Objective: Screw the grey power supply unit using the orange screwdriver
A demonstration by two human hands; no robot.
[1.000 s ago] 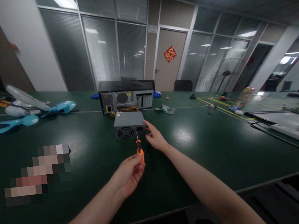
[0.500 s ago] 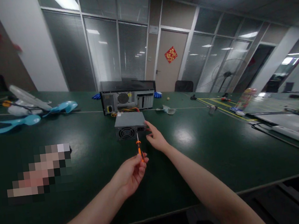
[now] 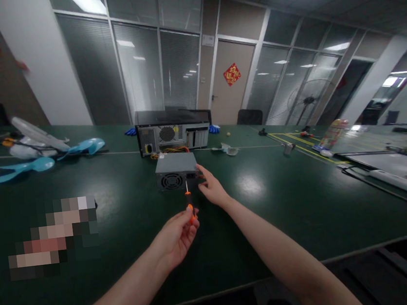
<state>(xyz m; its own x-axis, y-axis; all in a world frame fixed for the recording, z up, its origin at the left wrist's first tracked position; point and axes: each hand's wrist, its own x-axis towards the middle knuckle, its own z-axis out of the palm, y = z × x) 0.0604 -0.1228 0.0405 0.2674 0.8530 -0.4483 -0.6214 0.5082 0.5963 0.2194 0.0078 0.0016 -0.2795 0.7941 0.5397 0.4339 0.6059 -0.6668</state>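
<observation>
A grey computer power supply [image 3: 176,163] lies on the green table, its fan grille and socket facing me. My left hand [image 3: 179,231] is closed around the orange and black handle of a screwdriver [image 3: 189,200]. The screwdriver's shaft points away from me, and its tip meets the power supply's near face between fan and socket, though exact contact is too small to tell. At the right side of the power supply, my right hand [image 3: 212,188] grips the casing, with some fingertips hidden behind it. Coloured cables [image 3: 176,150] come out at its back.
Behind the power supply stands a computer case [image 3: 174,131] on its side. Blue fan blades [image 3: 25,168] and white fan parts [image 3: 36,142] lie at left, near a pixelated patch. Toward the right are a clear bottle [image 3: 333,133] and a white-edged panel [image 3: 394,182].
The fingers of my left hand have shifted slightly on the screwdriver handle, which looks turned a little. My right hand and the power supply stay in place.
</observation>
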